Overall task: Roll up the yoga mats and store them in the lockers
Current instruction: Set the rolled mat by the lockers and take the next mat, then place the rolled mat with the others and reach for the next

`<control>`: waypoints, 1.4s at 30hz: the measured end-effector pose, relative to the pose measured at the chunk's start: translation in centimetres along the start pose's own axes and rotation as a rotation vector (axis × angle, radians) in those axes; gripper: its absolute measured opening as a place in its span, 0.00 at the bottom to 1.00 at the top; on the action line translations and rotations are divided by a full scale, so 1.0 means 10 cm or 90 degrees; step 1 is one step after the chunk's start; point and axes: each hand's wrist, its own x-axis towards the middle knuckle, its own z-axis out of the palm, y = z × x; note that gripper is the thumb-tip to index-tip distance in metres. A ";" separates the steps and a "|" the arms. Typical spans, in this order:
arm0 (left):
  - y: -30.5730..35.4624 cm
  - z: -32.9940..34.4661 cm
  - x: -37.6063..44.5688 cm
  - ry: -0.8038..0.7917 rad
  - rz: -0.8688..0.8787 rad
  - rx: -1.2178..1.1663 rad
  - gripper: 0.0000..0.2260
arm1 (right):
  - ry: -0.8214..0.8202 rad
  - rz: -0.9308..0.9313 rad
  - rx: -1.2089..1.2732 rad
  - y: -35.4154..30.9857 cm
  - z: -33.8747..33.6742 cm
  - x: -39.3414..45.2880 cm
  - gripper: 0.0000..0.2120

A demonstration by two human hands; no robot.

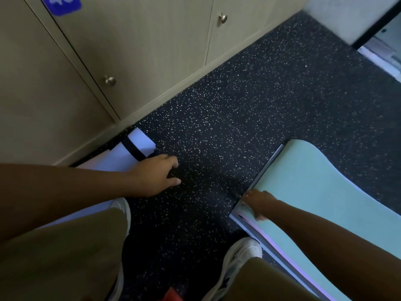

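A rolled pale lavender yoga mat with a black strap lies on the floor against the locker base at left. My left hand hovers just right of it, fingers apart, holding nothing. A stack of flat mats with a teal mat on top lies at right. My right hand rests on the near left corner of the teal mat, fingers curled at its edge. The beige lockers with round metal knobs are all closed.
Dark speckled floor spreads between the two mats. My legs in khaki trousers and white shoes stand at the bottom. A blue number label marks one locker door. A doorway edge shows at top right.
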 end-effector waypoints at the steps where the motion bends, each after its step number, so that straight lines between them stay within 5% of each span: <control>1: 0.00 0.02 0.00 -0.009 -0.003 0.003 0.23 | 0.000 -0.002 -0.020 0.02 0.01 0.02 0.38; 6: 0.01 0.12 0.00 -0.046 -0.010 0.015 0.22 | 0.015 -0.014 -0.082 0.13 0.04 0.12 0.48; 16: 0.25 0.03 -0.07 -0.091 0.023 0.030 0.21 | 0.138 -0.045 -0.074 0.45 -0.12 -0.14 0.36; 21: 0.69 -0.15 -0.23 -0.072 0.057 -0.015 0.16 | 0.131 0.013 -0.077 0.71 -0.28 -0.76 0.22; 29: 2.05 -0.62 -0.71 0.006 0.143 -0.115 0.18 | 0.135 0.180 0.065 1.29 -0.25 -2.40 0.22; 40: 4.08 -0.89 -1.86 0.103 0.295 -0.235 0.12 | 0.342 0.398 0.382 1.83 0.49 -5.22 0.12; 42: 4.44 -0.86 -2.08 0.101 0.333 -0.245 0.11 | 0.386 0.439 0.379 1.80 0.63 -5.77 0.18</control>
